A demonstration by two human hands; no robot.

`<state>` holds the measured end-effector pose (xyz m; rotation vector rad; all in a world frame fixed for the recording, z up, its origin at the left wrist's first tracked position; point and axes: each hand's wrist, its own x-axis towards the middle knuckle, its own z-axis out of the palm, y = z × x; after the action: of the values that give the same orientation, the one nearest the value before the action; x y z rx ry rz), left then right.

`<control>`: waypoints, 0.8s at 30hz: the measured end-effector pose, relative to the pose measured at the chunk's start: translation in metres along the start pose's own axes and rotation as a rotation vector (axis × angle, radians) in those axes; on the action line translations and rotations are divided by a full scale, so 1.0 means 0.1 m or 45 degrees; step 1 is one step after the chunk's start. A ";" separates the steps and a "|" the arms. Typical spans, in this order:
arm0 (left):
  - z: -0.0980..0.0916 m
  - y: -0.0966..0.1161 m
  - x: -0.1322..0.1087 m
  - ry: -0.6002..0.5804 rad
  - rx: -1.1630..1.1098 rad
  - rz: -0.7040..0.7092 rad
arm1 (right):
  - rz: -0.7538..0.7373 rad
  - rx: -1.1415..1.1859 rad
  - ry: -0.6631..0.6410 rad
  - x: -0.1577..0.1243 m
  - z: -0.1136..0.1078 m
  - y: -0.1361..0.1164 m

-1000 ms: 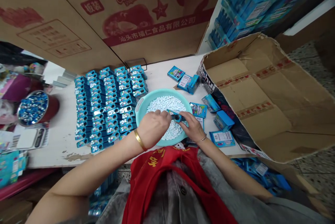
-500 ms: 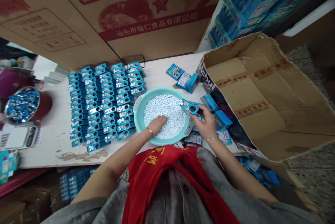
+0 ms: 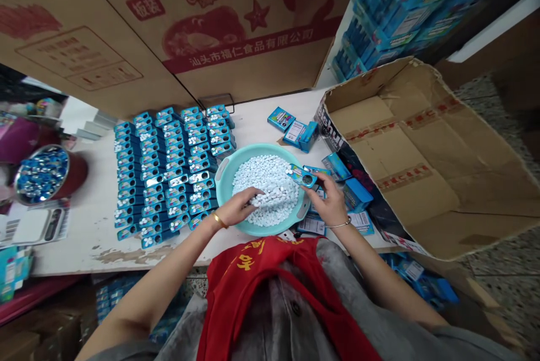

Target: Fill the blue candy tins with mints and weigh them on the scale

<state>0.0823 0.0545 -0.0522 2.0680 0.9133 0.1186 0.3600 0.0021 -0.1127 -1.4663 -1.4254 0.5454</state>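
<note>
A turquoise basin (image 3: 225, 182) full of small white candies (image 3: 274, 165) stands at the table's front. At the basin's left side, my left hand (image 3: 238, 207) is curled, with white candies between its fingers and thumb. Its palm is hidden from above. My right hand (image 3: 331, 203) grips a small blue candy box (image 3: 302, 176) over the basin's right rim. That box has a dark round hole in its upward side, and a few white candies lie at its left end.
Rows of upright blue boxes (image 3: 175, 167) fill the table's left part. More blue boxes (image 3: 358, 193) lie between the basin and an open carton (image 3: 405, 147). A bowl of shiny blue wrapped pieces (image 3: 44, 172) and a white scale (image 3: 37, 225) are far left. Large cartons (image 3: 253, 74) stand behind.
My left hand has drawn back leftward from the middle of the candies, going from flattened on them to curled. My right hand still holds the blue box, slightly lower in view.
</note>
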 end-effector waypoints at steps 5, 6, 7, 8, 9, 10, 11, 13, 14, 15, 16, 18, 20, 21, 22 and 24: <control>-0.44 0.50 0.05 -0.048 0.276 0.010 | -0.211 -0.130 -0.146 -0.01 0.11 -0.04; -0.49 0.59 0.09 -0.092 0.347 0.011 | -0.246 -0.139 -0.168 -0.02 0.14 -0.04; -0.52 0.68 0.13 -0.147 0.426 -0.002 | -0.278 -0.142 -0.182 -0.03 0.17 -0.05; -0.54 0.77 0.18 -0.203 0.512 -0.035 | -0.305 -0.140 -0.191 -0.04 0.20 -0.06; -0.55 0.85 0.22 -0.253 0.599 -0.084 | -0.325 -0.136 -0.200 -0.05 0.23 -0.06; -0.55 0.93 0.26 -0.293 0.681 -0.144 | -0.338 -0.131 -0.208 -0.07 0.25 -0.07; -0.54 1.01 0.29 -0.321 0.754 -0.206 | -0.342 -0.124 -0.219 -0.08 0.27 -0.08; -0.50 1.17 0.35 -0.342 0.869 -0.304 | -0.333 -0.107 -0.244 -0.10 0.31 -0.09; -0.47 1.25 0.37 -0.342 0.913 -0.328 | -0.325 -0.098 -0.259 -0.10 0.32 -0.10; -0.44 1.32 0.38 -0.338 0.951 -0.336 | -0.319 -0.090 -0.270 -0.11 0.32 -0.10; -0.42 1.39 0.39 -0.324 0.985 -0.332 | -0.314 -0.082 -0.278 -0.12 0.33 -0.09; -0.38 1.49 0.37 -0.294 1.025 -0.303 | -0.307 -0.072 -0.285 -0.13 0.34 -0.08; -0.40 1.50 0.33 -0.279 1.031 -0.261 | -0.300 -0.079 -0.284 -0.14 0.35 -0.05; -0.42 1.46 0.30 -0.259 1.026 -0.244 | -0.297 -0.086 -0.280 -0.13 0.34 -0.04; -0.45 1.37 0.27 -0.214 1.022 -0.237 | -0.293 -0.091 -0.270 -0.13 0.34 -0.03; -0.49 1.09 0.24 -0.049 1.011 -0.262 | -0.276 -0.086 -0.240 -0.11 0.30 -0.02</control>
<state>0.1424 0.0624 0.0538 2.6483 1.2783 -0.4649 0.3309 0.0013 -0.1270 -1.3180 -1.7418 0.5133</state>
